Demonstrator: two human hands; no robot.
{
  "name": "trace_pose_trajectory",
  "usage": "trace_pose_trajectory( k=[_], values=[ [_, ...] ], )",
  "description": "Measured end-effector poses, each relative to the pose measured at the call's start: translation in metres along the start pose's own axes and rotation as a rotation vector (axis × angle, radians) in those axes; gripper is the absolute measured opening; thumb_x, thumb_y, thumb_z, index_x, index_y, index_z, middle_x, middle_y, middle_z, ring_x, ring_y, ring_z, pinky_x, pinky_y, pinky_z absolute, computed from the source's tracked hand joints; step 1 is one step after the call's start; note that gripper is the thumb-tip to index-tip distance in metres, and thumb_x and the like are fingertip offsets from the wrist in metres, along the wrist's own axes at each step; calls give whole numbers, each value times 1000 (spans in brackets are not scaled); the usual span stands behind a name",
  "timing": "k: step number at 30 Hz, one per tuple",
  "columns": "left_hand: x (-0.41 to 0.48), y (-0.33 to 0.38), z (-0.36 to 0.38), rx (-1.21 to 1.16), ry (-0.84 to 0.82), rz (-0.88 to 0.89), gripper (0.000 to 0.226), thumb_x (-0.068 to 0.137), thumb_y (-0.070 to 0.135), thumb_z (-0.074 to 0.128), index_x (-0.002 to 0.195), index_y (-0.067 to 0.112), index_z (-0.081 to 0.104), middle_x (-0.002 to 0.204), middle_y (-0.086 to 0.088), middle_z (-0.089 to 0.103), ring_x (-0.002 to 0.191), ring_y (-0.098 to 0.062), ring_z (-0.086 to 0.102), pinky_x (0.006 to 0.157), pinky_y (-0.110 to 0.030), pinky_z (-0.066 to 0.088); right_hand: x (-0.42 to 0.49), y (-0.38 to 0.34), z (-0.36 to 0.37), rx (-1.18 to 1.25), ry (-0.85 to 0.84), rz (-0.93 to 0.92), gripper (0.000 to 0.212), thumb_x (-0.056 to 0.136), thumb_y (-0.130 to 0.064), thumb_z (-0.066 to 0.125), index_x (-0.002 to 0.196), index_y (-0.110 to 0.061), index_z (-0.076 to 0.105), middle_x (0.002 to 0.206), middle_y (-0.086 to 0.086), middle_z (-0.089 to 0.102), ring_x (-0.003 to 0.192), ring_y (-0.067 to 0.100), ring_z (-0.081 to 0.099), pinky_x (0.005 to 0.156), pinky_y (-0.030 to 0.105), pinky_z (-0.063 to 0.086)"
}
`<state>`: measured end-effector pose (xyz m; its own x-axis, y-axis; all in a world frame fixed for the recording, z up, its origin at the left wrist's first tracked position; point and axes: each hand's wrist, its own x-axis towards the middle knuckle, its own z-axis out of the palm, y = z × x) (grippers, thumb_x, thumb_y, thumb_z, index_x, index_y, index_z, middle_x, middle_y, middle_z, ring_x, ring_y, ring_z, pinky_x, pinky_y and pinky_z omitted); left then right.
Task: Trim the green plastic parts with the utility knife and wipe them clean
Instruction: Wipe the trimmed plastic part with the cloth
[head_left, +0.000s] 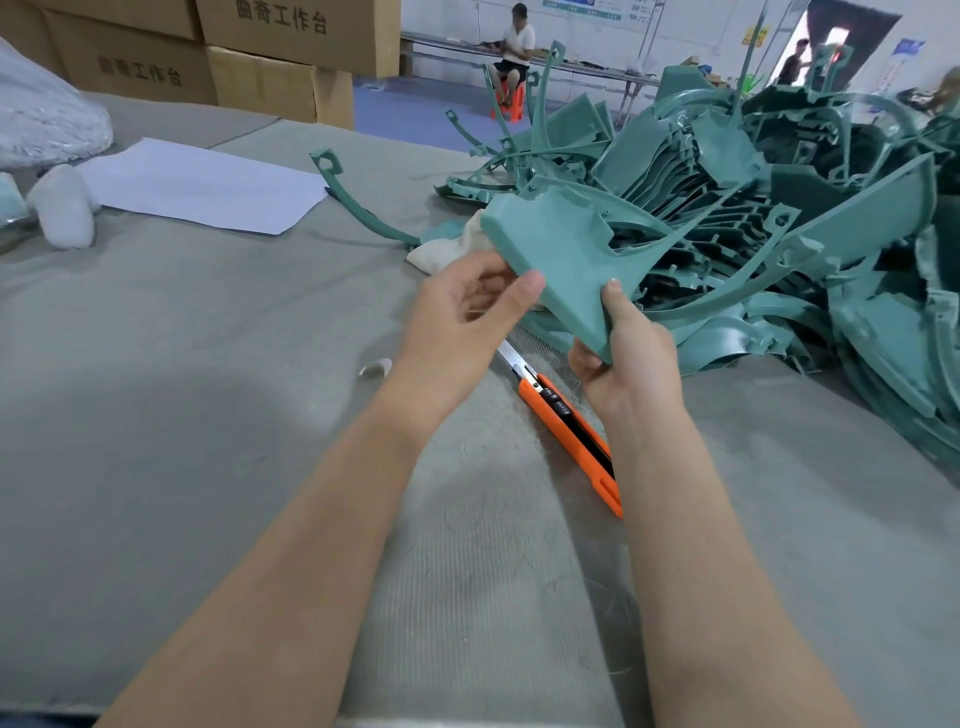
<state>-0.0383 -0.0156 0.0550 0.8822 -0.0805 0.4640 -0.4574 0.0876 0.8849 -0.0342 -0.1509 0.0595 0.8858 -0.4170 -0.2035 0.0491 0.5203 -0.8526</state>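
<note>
The green plastic part (566, 260) is held up just above the orange utility knife (571, 431), whose blade is out. The right hand (628, 364) pinches the part's near corner, thumb on top and fingers curled beneath. The left hand (457, 322) pinches its left edge between thumb and curled fingers.

green part (563, 260): raised, tilted | utility knife (563, 427): flat, blade out | parts pile (779, 171): right

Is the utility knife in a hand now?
No, the utility knife lies on the table; the left hand and right hand hold a green part.
</note>
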Motion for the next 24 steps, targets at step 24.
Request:
trace_pose_trajectory(
  k=[24],
  values=[
    [3, -12, -13, 339, 227, -156, 20, 90, 28, 64, 72, 20, 60, 76, 12, 71, 75, -2, 64, 67, -15, 42, 3, -3, -7, 368, -320, 372, 23, 104, -21, 42, 90, -4, 51, 48, -5, 41, 30, 2, 29, 30, 12, 20]
  ],
)
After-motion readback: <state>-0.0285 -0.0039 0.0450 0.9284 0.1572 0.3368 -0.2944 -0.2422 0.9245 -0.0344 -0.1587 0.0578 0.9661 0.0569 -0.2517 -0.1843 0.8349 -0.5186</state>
